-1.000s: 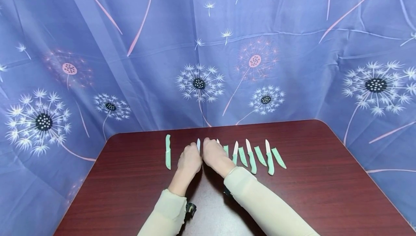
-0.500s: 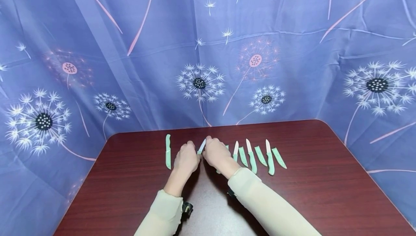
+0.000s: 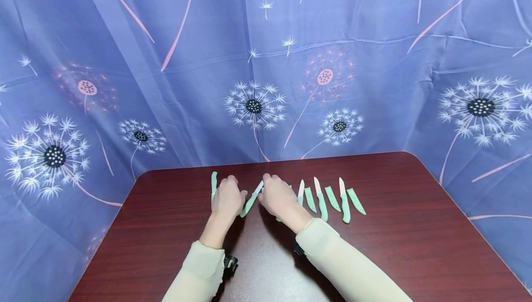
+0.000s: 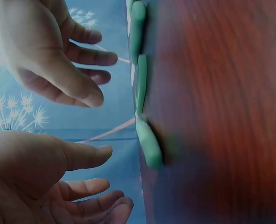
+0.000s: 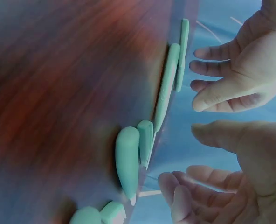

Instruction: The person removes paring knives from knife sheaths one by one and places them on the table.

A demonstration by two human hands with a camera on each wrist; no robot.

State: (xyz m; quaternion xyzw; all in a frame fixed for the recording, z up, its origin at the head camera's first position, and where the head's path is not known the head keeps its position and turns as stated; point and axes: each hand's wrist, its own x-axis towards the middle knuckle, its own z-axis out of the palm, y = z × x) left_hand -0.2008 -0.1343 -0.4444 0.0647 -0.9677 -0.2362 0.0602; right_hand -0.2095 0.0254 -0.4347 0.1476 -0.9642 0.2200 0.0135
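Between the hands a small paring knife with a mint-green handle and pale blade lies slanted on the table, blade tip by the right hand. My left hand hovers just left of its handle, fingers loosely spread and holding nothing in the left wrist view. My right hand is over the blade end; its fingers are relaxed, with nothing between them. A green sheath lies beside the knife, under the right hand in the head view. Partly behind the left hand is a sheathed knife.
Right of the hands, several bare knives alternate with green sheaths in a row. Another knife and sheath are partly covered by the right hand. The dark red table ends at a blue dandelion-print curtain.
My left hand has let go of the knife and moved left. The knife has turned from nearly upright in view to slanted, its handle now uncovered. My right hand has shifted slightly right.
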